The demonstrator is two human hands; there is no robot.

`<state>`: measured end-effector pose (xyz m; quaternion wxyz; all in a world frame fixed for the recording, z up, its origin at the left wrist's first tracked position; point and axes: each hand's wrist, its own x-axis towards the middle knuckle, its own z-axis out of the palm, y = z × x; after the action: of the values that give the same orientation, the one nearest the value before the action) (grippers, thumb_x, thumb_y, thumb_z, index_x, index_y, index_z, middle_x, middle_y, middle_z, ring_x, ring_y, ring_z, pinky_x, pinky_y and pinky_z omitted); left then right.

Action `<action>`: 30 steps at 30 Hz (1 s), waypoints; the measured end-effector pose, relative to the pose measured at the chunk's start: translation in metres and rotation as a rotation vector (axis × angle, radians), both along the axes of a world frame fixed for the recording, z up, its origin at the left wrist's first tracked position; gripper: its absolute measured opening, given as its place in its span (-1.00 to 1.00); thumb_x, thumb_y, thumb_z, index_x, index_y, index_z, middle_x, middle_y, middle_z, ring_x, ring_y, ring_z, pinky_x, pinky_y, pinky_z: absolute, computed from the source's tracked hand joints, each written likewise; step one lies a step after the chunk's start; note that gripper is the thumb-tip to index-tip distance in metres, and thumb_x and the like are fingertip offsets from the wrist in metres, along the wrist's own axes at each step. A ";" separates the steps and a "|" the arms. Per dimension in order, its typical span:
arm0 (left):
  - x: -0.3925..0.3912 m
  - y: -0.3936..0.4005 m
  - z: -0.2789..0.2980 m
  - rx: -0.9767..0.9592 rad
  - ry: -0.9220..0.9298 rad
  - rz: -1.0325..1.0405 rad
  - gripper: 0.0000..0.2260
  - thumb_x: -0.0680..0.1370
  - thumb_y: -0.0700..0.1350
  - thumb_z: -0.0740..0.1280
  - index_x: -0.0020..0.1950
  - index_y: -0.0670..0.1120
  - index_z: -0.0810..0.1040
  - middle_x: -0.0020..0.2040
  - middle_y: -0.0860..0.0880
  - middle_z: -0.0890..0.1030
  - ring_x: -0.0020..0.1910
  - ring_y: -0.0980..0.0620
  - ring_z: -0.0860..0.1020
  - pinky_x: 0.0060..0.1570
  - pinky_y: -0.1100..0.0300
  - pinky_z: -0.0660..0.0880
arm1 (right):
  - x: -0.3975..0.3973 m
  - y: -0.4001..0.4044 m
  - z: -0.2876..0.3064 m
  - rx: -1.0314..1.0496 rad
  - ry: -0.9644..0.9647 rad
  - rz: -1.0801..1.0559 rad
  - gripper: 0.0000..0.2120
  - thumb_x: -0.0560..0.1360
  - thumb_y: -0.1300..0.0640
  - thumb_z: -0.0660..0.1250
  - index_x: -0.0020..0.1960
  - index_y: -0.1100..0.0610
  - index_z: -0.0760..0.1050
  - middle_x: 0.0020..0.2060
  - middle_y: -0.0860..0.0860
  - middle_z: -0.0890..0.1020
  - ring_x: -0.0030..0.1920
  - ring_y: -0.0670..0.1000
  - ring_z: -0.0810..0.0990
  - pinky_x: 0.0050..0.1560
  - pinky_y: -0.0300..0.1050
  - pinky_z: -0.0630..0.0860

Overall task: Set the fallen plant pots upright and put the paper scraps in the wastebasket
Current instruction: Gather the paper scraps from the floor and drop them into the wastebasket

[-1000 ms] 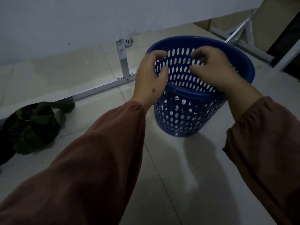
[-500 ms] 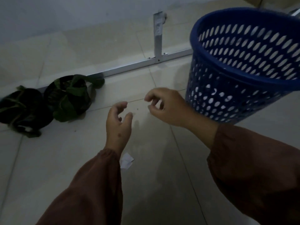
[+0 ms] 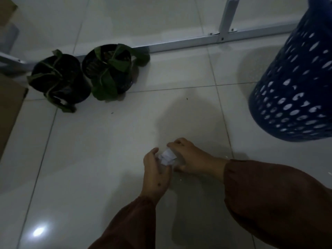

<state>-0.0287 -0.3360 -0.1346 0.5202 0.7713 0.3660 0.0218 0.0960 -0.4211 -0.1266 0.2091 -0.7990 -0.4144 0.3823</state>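
A crumpled white paper scrap lies low over the tiled floor, between my two hands. My left hand curls around its left side, thumb above and fingers below. My right hand pinches its top edge from the right. The blue perforated wastebasket stands at the right edge, about an arm's length from the scrap. Two black plant pots with green leaves stand side by side at the upper left, one further left and one next to it, both with their openings facing up.
A white metal frame leg runs along the floor behind the pots and the basket, with an upright post. A brown cardboard piece lies at the left edge. Small dark crumbs dot the tiles near the pots.
My hands left the wastebasket rim, dropped to the floor and closed around the paper scrap. The view tilted down, so the basket slid to the right edge.
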 end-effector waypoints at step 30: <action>0.010 -0.005 0.021 -0.386 -0.024 -0.015 -0.49 0.53 -0.10 0.26 0.41 -0.03 0.10 0.13 -0.07 0.46 -0.02 0.18 0.47 -0.01 0.24 0.37 | -0.007 0.008 0.009 0.062 -0.363 0.199 -0.87 0.46 0.34 0.18 -0.02 0.30 0.45 0.02 0.24 0.49 0.05 0.17 0.43 0.01 0.02 0.35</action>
<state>-0.0189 -0.3408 -0.1133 0.6631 0.6596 0.3512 -0.0436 0.0888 -0.4128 -0.1177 0.1167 -0.8032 -0.5334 0.2381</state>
